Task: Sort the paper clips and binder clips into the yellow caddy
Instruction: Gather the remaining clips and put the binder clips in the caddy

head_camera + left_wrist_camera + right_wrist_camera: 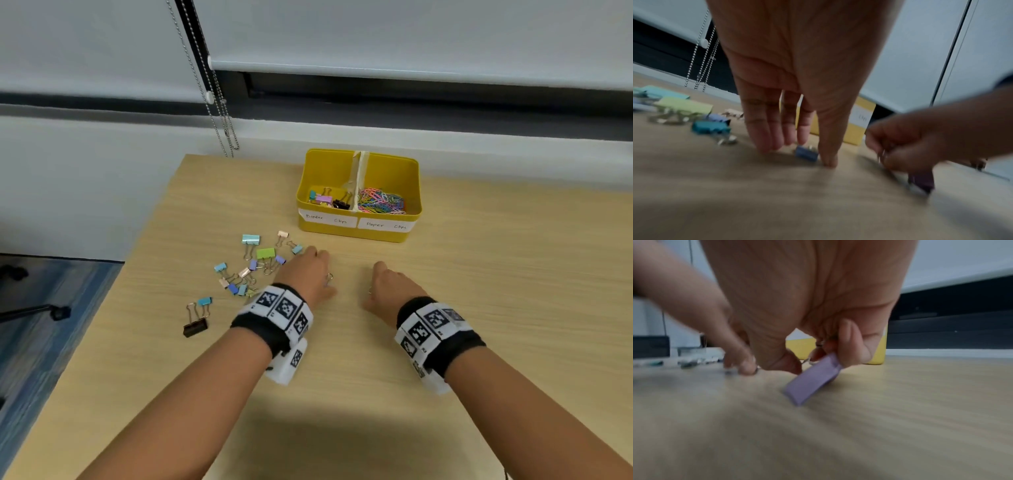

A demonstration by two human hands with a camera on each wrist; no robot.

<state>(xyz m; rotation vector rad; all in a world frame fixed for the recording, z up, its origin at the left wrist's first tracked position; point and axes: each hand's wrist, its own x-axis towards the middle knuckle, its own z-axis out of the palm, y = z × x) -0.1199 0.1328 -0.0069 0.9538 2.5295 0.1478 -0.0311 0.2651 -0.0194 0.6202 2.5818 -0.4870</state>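
The yellow caddy stands at the back of the wooden table, with binder clips in its left compartment and coloured paper clips in its right. Several loose binder clips lie left of my hands. My left hand reaches down with straight fingers. Its thumb touches a small blue binder clip on the table. My right hand pinches the wire handles of a purple binder clip, which hangs tilted just above the table. In the head view the purple clip is hidden under that hand.
A black binder clip and a blue one lie apart at the front left. Bead chains of a window blind hang behind the table's back left corner. The table's left edge drops to a blue floor.
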